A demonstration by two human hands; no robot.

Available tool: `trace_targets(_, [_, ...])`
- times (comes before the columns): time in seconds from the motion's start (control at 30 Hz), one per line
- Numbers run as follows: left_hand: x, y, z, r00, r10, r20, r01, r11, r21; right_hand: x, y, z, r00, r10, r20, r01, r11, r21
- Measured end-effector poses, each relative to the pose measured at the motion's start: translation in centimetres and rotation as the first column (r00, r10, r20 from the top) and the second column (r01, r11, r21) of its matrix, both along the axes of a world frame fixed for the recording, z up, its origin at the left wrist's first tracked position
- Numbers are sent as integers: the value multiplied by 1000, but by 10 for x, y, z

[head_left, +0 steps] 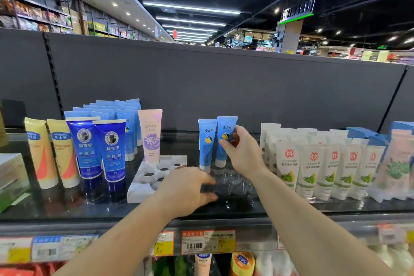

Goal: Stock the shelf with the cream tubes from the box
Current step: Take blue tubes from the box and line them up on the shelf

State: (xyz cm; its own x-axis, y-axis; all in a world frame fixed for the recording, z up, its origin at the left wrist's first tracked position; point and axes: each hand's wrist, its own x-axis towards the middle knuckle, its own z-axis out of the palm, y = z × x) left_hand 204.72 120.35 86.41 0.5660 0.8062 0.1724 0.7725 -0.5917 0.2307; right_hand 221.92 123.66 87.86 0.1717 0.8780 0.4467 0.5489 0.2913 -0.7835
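Light blue with a white cap at the bottom, the cream tube [225, 139] in the right hand [242, 152] stands cap-down at the back of a clear plastic tray [233, 184] with round sockets. It carries dark script near the top and a yellow-and-dark round mark at its middle. Thumb and fingers pinch it at mid-height. A second blue tube [206, 143] of the same kind stands just beside it on the left, nearly touching.

The left hand [190, 188] rests on the tray's front left corner, fingers curled over its edge, gripping it.

The dark glossy shelf [67, 206] has a grey back panel behind it. Most of the tray's sockets in front of the two tubes lie open. To the left sits a white holder [143, 186] with dark round holes, bearing one pink tube [151, 135] at its back. Dark blue tubes [98, 150] stand beyond that, with yellow tubes [51, 152] further left. To the right, rows of white tubes [313, 168] stand close against the tray's side. Price labels [208, 242] run along the shelf's front lip.
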Motion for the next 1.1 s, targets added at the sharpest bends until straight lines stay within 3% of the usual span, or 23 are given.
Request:
trace_targets(0.47, [2,1,0,1000,-3,18,3,1000,-10,0,4,-7,996,24,82,-20,999,-44])
trace_targets(0.93, [1,3,-1,1000,-20,19,21,999,-47,2,2,-9,999,-6,-40,0,987,-159])
trace_targets(1.1, [2,-2,3,999,1,34,1,999,-43,3,-4,-8,996,-31,-80,20,991,-135])
